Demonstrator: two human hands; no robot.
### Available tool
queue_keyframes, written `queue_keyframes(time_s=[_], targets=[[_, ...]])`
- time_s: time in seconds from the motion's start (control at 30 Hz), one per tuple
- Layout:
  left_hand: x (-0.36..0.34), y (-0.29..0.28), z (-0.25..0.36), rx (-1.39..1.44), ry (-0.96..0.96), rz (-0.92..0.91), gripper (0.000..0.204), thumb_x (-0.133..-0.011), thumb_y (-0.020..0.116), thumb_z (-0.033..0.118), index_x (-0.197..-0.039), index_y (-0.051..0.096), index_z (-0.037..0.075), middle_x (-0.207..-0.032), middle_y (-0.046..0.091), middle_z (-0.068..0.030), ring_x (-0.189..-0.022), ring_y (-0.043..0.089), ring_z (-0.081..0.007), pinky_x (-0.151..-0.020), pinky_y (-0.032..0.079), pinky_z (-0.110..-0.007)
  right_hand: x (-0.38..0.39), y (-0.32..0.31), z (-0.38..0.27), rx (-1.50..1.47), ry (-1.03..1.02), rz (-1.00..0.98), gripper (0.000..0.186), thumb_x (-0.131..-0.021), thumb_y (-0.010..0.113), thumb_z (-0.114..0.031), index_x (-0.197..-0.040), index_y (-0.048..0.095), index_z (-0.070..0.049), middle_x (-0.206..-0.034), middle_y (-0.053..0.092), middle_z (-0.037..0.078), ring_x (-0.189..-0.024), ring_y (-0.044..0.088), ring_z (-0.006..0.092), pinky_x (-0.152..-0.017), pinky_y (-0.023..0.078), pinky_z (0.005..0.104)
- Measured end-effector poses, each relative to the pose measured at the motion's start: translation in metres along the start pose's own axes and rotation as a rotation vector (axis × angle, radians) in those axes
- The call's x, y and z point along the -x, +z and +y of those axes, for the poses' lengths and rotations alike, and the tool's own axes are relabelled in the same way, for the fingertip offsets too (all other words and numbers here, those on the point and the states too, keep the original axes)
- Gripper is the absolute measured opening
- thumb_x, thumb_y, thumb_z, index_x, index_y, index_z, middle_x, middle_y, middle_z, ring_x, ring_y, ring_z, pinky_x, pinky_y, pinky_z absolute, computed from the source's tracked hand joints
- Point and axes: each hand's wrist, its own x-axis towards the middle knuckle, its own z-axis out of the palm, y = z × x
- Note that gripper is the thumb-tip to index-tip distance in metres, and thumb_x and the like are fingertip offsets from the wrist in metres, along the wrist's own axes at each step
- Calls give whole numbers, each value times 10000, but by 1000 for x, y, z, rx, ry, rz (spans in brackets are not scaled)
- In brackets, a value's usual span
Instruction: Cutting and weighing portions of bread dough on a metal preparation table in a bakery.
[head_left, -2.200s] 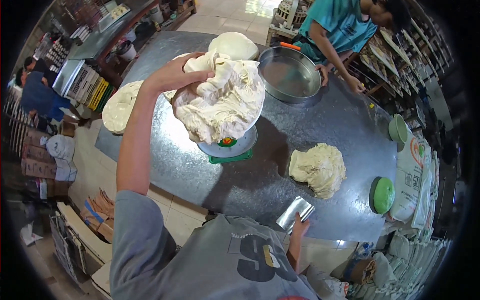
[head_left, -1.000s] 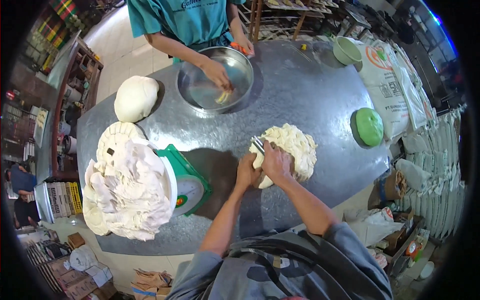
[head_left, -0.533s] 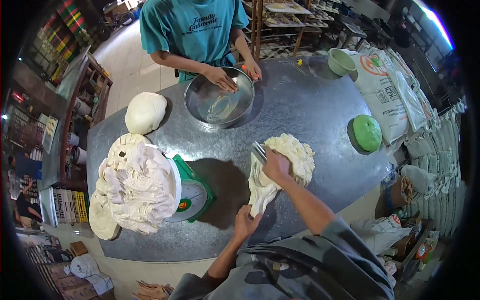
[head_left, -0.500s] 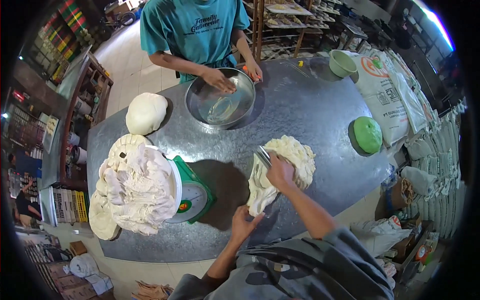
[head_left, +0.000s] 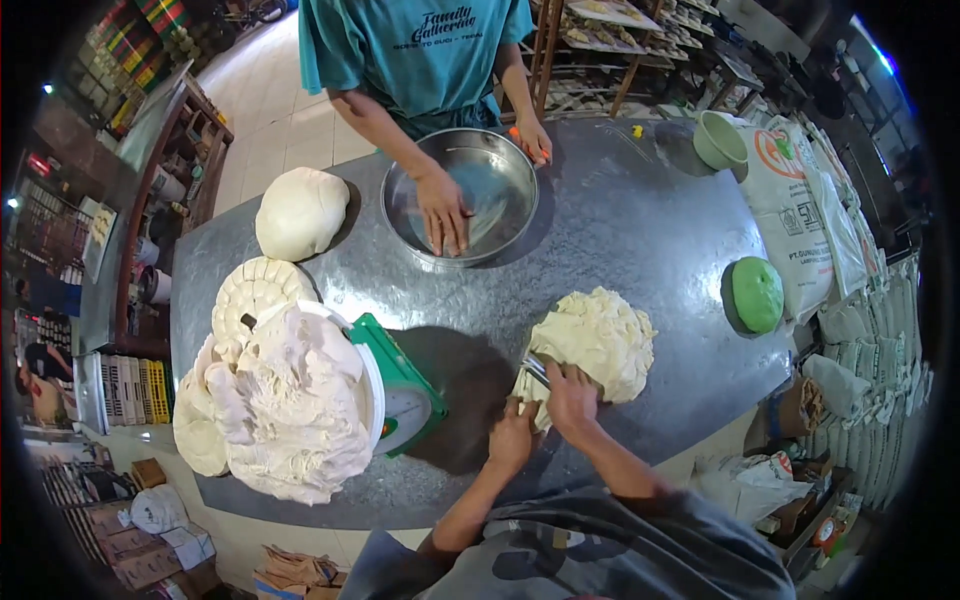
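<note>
A lumpy mound of pale yellow dough [head_left: 610, 340] lies on the metal table in front of me. My right hand [head_left: 572, 398] is closed around a metal dough scraper [head_left: 536, 370], pressed against the dough's near left end. Close beside it, my left hand [head_left: 512, 438] pinches the narrow tip of that dough, fingers bent. To the left, a large heap of whitish dough [head_left: 295, 400] rests in a white pan [head_left: 372, 385] on a green dial scale [head_left: 405, 390].
Across the table [head_left: 440, 300], a person's hand [head_left: 443, 212] rubs inside a round metal pan [head_left: 500, 235]. A smooth dough ball [head_left: 300, 212] and scored dough rounds [head_left: 262, 288] sit left. Rightward are green dough [head_left: 757, 295], a green bowl [head_left: 720, 140] and white sacks [head_left: 790, 210].
My right hand and the scraper have come down from the dough's upper left to its near end, close to my left hand. The other person's hand has moved nearer within the pan.
</note>
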Motion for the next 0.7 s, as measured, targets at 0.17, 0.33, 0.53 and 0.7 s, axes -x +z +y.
queue_keyframes(time_s=[0.17, 0.33, 0.53, 0.7], targets=[[77, 7, -32, 14, 42, 89, 470, -710, 764, 225, -1137, 606, 110, -1194, 569, -158, -1018, 600, -353, -789, 527, -470, -27, -2, -5, -35, 60, -98, 284, -806, 599, -126, -1088, 567, -108, -922, 632, 194, -875, 630, 396, -735, 502, 509], [156, 14, -65, 145, -114, 219, 476, -686, 785, 279, -1082, 617, 74, -1107, 590, -157, -1035, 573, -374, -860, 476, -452, 22, -52, -9, -206, -3, 23, 280, -794, 651, -175, -1039, 558, -79, -906, 654, 223, -871, 634, 429, -743, 488, 541], [194, -21, -49, 434, -73, 277, 367, -679, 758, 234, -965, 629, 44, -1041, 572, -150, -989, 574, -341, -853, 471, -394, 108, 26, 26, -124, 27, -278, 370, -828, 655, -211, -1153, 568, -56, -976, 659, 231, -903, 622, 448, -776, 488, 532], [199, -42, -7, 514, 168, 463, 468, -656, 789, 238, -1051, 631, 42, -1106, 520, -169, -1066, 532, -338, -919, 447, -405, 123, 0, 40, -349, 130, -209, 388, -819, 688, -243, -1121, 595, -17, -936, 664, 240, -895, 627, 445, -760, 487, 500]])
